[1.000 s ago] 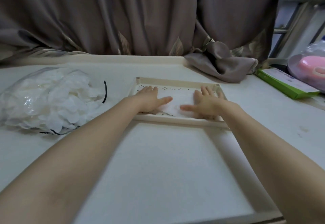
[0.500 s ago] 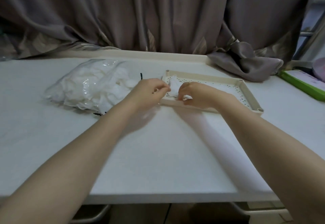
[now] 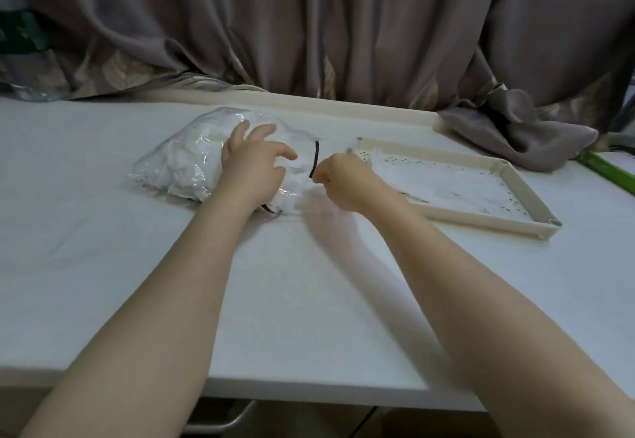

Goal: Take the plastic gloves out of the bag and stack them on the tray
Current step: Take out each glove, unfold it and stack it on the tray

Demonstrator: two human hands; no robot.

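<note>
The left grip [image 3: 256, 159] rests spread on the bag [image 3: 192, 159] beside the tray [image 3: 515, 211], the right grip [image 3: 338, 176] curls at its mouth, pinch unclear; thin gloves [image 3: 429, 183] may cling and come out clumped.

Bag [image 3: 192, 162] beside tray [image 3: 515, 211] (gap seemingly narrow)

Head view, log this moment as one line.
left hand on bag | right hand at bag mouth | gloves on tray

The right hand [image 3: 338, 180] hides its own fingertips; the green box [image 3: 608, 171] is cut off.
</note>
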